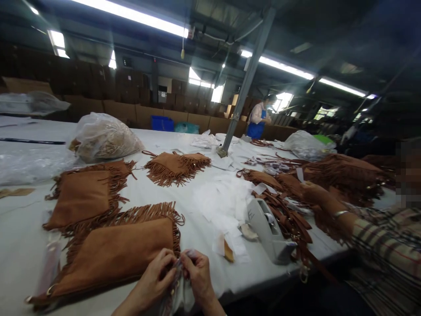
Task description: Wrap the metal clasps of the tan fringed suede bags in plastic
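Observation:
Both hands are at the table's front edge, beside the right end of a brown suede fringed bag [125,248] lying flat. My left hand [154,278] and my right hand [199,274] pinch a narrow strip of clear plastic wrap [179,265] between them. Inside the plastic, brown and gold-coloured bits show below the fingers, perhaps a strap or chain; its kind is unclear. Fingertips of both hands are close together and partly hide what they grip. A second fringed bag [83,197] lies just behind the first, and more fringed brown leather [171,164] is farther back.
A grey tape dispenser [269,232] stands right of my hands, near brown straps [292,219] and white paper sheets [223,197]. A co-worker's arm [342,215] reaches in from the right. Filled plastic bags [103,136] and a metal post [246,83] stand farther back.

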A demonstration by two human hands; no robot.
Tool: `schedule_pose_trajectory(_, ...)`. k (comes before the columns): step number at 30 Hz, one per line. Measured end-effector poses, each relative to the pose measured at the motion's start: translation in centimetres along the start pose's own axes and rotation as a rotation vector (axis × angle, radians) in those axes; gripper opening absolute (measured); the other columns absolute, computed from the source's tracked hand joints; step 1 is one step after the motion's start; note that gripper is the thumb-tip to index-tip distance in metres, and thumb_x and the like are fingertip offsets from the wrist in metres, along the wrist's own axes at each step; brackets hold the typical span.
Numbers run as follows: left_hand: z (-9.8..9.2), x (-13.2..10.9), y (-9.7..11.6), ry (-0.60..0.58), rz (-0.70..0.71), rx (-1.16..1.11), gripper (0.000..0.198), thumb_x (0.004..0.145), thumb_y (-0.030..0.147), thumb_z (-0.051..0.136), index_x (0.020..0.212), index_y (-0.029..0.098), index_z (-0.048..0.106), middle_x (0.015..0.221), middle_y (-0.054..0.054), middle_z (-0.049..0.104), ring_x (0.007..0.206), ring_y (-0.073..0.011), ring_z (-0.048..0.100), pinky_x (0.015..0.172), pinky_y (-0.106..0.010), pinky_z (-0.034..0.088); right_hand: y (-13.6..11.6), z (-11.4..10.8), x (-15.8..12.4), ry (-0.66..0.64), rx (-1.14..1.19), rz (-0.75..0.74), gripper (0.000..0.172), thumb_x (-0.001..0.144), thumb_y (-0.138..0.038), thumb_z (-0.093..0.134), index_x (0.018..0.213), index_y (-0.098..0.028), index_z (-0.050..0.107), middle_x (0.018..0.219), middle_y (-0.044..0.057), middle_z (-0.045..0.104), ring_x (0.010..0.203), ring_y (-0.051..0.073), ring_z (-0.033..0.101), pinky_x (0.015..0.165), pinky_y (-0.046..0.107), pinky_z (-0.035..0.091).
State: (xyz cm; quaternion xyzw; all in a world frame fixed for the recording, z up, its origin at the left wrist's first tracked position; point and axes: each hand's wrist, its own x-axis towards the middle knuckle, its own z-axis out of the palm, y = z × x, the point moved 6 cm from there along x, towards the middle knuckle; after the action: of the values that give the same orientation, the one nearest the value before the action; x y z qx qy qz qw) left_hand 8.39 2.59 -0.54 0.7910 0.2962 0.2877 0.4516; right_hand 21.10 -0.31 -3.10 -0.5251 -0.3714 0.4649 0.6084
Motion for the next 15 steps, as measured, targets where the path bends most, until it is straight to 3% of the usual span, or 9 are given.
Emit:
schedule_pose_trajectory(8, 0.2, -0.3, -0.6, 0.051, -0.027, -0.166, 0.021, 0.087, 0.033, 0.049, 0.082, 0.019, 0.064, 0.087, -0.007, 0.062, 0.077, -0.0198, 0.058, 0.071, -0.027, 0.047, 0.8, 0.5, 0.4, -0.031, -0.014, 0.007, 0.036, 0.074, -0.048, 0.068, 0.063, -0.014, 0.063, 0.044, -0.005, 0.049, 0.038, 0.006, 0.038, 0.039, 0.019, 0.026)
schedule_pose_trajectory(11, 0.7, -0.3, -1.8, 0.086, -0.076, -0.211, 0.025, 0.086, 0.038, 0.052, 0.079, 0.018, 0.066, 0.08, -0.005, 0.062, 0.068, -0.0182, 0.058, 0.064, -0.025, 0.047, 1.2, 0.4, 0.8, 0.001, -0.044, 0.016, 0.043, 0.071, -0.055, 0.067, 0.077, -0.013, 0.067, 0.046, -0.004, 0.052, 0.038, 0.007, 0.04, 0.038, 0.019, 0.028)
schedule_pose_trajectory(13, 1.0, -0.4, -2.7, 0.087, -0.109, -0.245, 0.028, 0.084, 0.043, 0.054, 0.079, 0.018, 0.066, 0.077, -0.004, 0.061, 0.063, -0.0171, 0.057, 0.06, -0.024, 0.047, 0.3, -1.7, 0.8, 0.094, -0.072, 0.011, 0.056, 0.071, -0.061, 0.063, 0.099, -0.012, 0.065, 0.05, -0.003, 0.056, 0.038, 0.009, 0.042, 0.038, 0.02, 0.032)
schedule_pose_trajectory(15, 1.2, -0.6, -3.6, 0.082, -0.139, -0.278, 0.03, 0.082, 0.047, 0.057, 0.079, 0.018, 0.065, 0.075, -0.002, 0.06, 0.06, -0.0161, 0.056, 0.059, -0.024, 0.048, -2.5, -6.5, 0.1, 0.294, -0.187, -0.063, 0.062, 0.072, -0.064, 0.058, 0.107, -0.012, 0.062, 0.057, 0.0, 0.06, 0.043, 0.012, 0.048, 0.042, 0.023, 0.039)
